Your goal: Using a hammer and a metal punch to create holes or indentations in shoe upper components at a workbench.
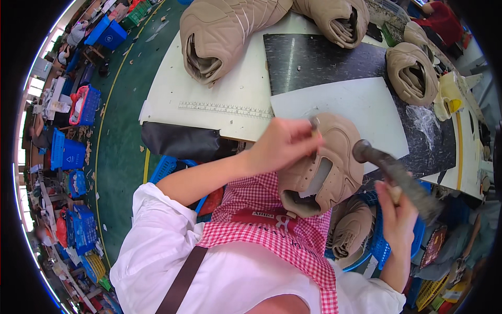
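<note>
Left hand point(282, 144) grips a beige shoe point(327, 162) over the white worktable point(209, 89); right hand point(398, 214) clasps a hammer point(389, 170).

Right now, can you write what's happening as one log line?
left hand: holds beige shoe upper | right hand: grips hammer | hammer head near shoe | more uppers on table

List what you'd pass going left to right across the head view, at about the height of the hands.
Blue crate on the floor → black cloth hanging off the table edge → left hand → beige shoe upper it grips → hammer → right hand holding the hammer's handle.
</note>
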The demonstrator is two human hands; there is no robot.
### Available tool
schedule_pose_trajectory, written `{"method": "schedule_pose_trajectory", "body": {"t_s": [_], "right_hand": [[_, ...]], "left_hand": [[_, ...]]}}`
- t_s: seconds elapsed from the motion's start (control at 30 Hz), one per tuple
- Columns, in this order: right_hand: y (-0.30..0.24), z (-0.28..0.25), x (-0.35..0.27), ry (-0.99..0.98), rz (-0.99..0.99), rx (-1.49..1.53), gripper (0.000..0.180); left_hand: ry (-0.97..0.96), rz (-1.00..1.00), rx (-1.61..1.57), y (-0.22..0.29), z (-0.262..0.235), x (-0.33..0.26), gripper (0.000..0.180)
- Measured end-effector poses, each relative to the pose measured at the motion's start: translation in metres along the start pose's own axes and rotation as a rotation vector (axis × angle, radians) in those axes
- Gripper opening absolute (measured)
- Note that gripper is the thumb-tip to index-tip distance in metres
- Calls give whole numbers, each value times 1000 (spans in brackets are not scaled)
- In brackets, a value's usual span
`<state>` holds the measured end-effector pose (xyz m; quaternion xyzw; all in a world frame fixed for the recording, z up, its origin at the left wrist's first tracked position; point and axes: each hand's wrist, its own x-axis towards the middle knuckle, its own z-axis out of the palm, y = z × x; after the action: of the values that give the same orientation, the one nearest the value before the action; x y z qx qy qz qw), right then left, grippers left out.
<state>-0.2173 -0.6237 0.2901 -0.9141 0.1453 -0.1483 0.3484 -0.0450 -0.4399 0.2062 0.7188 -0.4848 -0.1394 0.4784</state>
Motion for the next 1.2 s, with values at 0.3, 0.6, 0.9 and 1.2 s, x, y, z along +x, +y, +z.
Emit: {"method": "schedule_pose_trajectory", "body": {"t_s": [0.3,0.6,0.9,1.2], "right_hand": [[-9,-45,-12,373,-486,80,23],[11,-25,1,299,-214,430,14],[11,-88,-30,221,-534,922,30],[46,27,19,137,213,-10,23]], "left_hand": [[45,105,37,3,7,11,10],[57,-314,-587,-2,-1,18,16],[-8,132,161,14,-1,18,16],[-9,-316,-557,-4,-10,17,14]]}}
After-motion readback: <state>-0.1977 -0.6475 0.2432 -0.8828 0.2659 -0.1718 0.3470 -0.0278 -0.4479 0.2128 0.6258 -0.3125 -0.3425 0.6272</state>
